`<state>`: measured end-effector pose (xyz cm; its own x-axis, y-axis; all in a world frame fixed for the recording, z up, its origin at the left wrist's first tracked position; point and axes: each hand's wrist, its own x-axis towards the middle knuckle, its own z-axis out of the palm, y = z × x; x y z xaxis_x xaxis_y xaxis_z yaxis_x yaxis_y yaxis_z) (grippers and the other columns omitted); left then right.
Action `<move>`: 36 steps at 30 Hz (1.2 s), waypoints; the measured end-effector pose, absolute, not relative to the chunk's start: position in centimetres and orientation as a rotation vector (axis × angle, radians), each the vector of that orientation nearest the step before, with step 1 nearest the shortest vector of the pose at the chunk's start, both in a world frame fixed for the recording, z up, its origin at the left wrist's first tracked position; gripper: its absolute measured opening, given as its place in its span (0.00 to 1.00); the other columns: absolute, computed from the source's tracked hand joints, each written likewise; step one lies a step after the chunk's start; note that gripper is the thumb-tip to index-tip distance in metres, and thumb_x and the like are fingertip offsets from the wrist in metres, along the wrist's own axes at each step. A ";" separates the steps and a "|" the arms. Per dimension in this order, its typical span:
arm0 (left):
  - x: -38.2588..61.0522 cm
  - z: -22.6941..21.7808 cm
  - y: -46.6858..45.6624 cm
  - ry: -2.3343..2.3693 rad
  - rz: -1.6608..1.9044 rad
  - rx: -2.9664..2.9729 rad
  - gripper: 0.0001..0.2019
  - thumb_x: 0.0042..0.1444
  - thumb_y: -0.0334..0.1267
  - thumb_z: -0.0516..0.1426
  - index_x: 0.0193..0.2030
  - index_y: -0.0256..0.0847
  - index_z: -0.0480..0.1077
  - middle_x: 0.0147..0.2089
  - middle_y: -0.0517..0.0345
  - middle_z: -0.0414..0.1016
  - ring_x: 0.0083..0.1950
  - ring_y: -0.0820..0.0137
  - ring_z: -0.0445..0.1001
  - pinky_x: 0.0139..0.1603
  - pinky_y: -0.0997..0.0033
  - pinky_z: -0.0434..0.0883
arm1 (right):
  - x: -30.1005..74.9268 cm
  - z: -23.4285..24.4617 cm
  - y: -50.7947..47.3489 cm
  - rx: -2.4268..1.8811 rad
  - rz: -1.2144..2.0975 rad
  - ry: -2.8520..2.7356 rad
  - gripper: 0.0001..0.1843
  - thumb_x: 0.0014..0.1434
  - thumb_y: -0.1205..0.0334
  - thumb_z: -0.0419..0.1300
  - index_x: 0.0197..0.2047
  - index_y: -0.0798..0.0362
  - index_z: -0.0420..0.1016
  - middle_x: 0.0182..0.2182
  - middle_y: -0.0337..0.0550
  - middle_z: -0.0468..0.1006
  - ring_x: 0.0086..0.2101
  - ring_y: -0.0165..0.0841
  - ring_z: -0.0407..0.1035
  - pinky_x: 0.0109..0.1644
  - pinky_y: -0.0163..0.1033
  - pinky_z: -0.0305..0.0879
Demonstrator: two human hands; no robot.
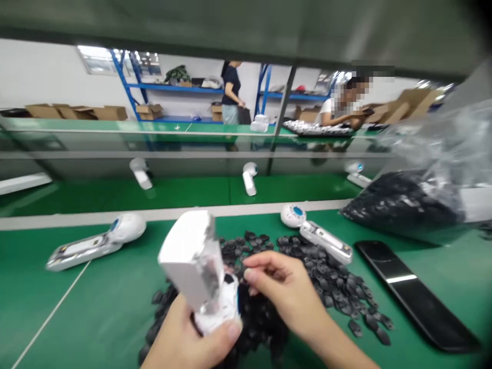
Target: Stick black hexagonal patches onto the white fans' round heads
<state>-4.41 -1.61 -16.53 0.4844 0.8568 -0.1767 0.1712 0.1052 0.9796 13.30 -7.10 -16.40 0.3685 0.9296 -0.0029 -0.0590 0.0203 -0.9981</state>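
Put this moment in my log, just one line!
left hand: holds white device | right hand: beside device | nearby: black pieces

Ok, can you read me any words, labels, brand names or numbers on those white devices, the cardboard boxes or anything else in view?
White device in the left hand: no readable text.
Blue disc on the white device on the green bench: any marking too small to read.
Cardboard boxes: nothing legible.

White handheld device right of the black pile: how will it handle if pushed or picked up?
The white device will probably pivot when pushed, since its round head is bulkier than its narrow handle. Its glossy shell looks stiff and a little slippery. Lying on its side on the green mat, it may rock slightly.
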 end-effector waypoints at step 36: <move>-6.4 -20.3 -0.8 1.122 0.760 1.550 0.20 0.50 0.56 0.69 0.34 0.39 0.76 0.39 0.56 0.82 0.39 0.62 0.80 0.36 0.71 0.78 | 11.0 -16.5 -8.0 -1.042 1.497 -0.870 0.53 0.38 0.47 0.80 0.63 0.47 0.61 0.57 0.46 0.71 0.52 0.38 0.69 0.56 0.42 0.66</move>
